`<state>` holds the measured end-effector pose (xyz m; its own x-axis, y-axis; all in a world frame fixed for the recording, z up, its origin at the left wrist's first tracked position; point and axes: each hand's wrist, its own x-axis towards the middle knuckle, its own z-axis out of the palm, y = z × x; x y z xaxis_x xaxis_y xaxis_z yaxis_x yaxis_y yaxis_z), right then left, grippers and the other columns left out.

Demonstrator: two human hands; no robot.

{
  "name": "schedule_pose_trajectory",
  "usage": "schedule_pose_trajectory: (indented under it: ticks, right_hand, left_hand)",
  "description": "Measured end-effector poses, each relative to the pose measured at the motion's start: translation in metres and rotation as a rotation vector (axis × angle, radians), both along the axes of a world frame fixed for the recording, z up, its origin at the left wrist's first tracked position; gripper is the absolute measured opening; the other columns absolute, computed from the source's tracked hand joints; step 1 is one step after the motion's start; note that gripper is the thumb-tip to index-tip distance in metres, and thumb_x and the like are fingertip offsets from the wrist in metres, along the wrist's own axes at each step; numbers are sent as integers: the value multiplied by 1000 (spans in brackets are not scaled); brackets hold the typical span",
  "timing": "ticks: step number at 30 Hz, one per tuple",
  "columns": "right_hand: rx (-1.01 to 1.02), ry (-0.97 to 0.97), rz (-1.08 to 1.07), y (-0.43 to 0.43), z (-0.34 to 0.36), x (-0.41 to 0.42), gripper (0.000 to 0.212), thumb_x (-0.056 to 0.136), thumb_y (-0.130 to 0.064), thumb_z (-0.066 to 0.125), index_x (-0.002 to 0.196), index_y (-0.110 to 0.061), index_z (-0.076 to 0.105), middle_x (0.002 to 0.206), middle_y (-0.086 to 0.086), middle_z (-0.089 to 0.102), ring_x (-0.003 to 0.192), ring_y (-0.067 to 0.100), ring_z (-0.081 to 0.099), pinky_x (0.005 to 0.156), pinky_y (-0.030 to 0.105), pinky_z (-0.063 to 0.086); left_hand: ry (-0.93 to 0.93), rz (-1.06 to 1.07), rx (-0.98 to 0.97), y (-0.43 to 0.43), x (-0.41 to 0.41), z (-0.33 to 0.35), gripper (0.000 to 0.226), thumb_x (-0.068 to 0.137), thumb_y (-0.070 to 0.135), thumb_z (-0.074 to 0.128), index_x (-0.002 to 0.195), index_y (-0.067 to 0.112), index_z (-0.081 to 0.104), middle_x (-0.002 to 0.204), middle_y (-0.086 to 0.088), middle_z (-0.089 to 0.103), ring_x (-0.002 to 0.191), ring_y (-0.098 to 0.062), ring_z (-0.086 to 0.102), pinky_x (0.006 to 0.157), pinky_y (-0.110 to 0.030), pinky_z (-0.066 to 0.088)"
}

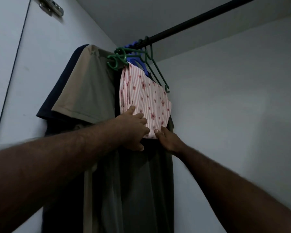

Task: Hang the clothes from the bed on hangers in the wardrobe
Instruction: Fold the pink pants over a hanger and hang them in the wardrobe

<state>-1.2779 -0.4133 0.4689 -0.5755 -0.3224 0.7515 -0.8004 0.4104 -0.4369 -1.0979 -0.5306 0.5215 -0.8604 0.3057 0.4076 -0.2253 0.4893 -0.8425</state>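
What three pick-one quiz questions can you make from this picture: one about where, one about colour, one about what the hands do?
1. Where is the pink cloth?
A. on the floor
B. hanging under the rail
C. on a shelf

2. What colour is the bare hanger on the right?
A. red
B. yellow
C. green

3. What do the hands do?
A. hold the cloth's bottom edge
B. grip the rail
C. hang idle

Answers:
1 B, it hangs from hangers hooked on the rail.
2 C, its thin frame is green.
3 A, the left hand and right hand both hold that edge.
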Motion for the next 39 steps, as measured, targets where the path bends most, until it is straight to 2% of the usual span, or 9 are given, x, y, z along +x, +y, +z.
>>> schedule_pose_trajectory:
  ticks: [3, 6, 8, 12, 21, 24, 27, 34, 39]
  right_hand:
    - [196, -75, -55, 11, -14, 27, 54, 104, -46, 35, 147, -15, 42, 149, 11, 45, 134, 28, 44, 107, 30, 34]
    - [349, -130, -137, 26, -36, 59, 56, 103, -50, 35, 144, -12, 45, 147, 12, 47, 132, 27, 46, 106, 33, 37]
    - [418, -155, -196, 38, -52, 82, 62, 102, -54, 34, 146, -11, 41, 150, 14, 43, 134, 29, 43, 109, 36, 36]
    - [523, -207, -261, 62, -87, 126, 72, 100, -59, 33, 154, -12, 24, 158, 14, 28, 144, 30, 31, 115, 40, 28]
    - [798, -297, -487, 123, -211, 230, 75, 96, -67, 27, 154, -19, 25, 155, 11, 35, 140, 32, 35, 112, 51, 28]
    - [841, -354, -555, 135, -252, 268, 74, 95, -70, 25, 151, -22, 28, 154, 9, 36, 138, 32, 36, 109, 51, 27]
    - [886, -355, -640, 143, -285, 308, 74, 95, -70, 22, 153, -24, 24, 158, 9, 26, 144, 31, 25, 111, 54, 22]
    - [879, -416, -851, 132, -347, 401, 81, 92, -74, 17, 157, -27, 6, 165, 10, 3, 151, 29, 2, 117, 59, 6]
    - [872, -450, -993, 110, -388, 469, 91, 83, -83, 11, 155, -33, -12, 162, 8, -18, 149, 33, -18, 114, 65, -9]
  left_hand:
    - [-87, 28, 107, 1, 5, -21, 71, 89, 60, 50, 147, 22, 36, 155, -10, 30, 145, -28, 22, 117, -57, 7]
    - [-201, 42, 249, 6, 10, -45, 62, 88, 58, 55, 137, 21, 49, 140, -7, 50, 132, -26, 44, 114, -46, 26]
    - [-283, 34, 377, 9, 18, -61, 56, 87, 54, 59, 130, 18, 56, 128, -6, 61, 118, -25, 57, 100, -35, 44]
    - [-371, 15, 483, 18, 43, -94, 48, 87, 48, 63, 119, 13, 64, 112, -5, 69, 103, -24, 65, 81, -27, 49]
    - [-613, -94, 601, 55, 96, -216, 64, 92, 44, 61, 144, 11, 42, 141, -10, 51, 125, -27, 52, 99, -29, 40]
    - [-659, -167, 614, 57, 104, -257, 76, 90, 55, 57, 150, 16, 30, 147, -10, 42, 130, -28, 46, 105, -36, 41]
    - [-613, -308, 592, 52, 114, -295, 84, 90, 62, 50, 154, 19, 17, 156, -10, 28, 142, -28, 31, 112, -46, 33]
    - [-549, -624, 637, 29, 160, -397, 84, 92, 65, 40, 155, 16, 13, 161, -14, 15, 148, -30, 12, 115, -49, 20]
    - [-549, -793, 755, 16, 191, -466, 104, 78, 86, 21, 156, 19, 1, 163, -15, -5, 149, -34, -6, 115, -61, -1]
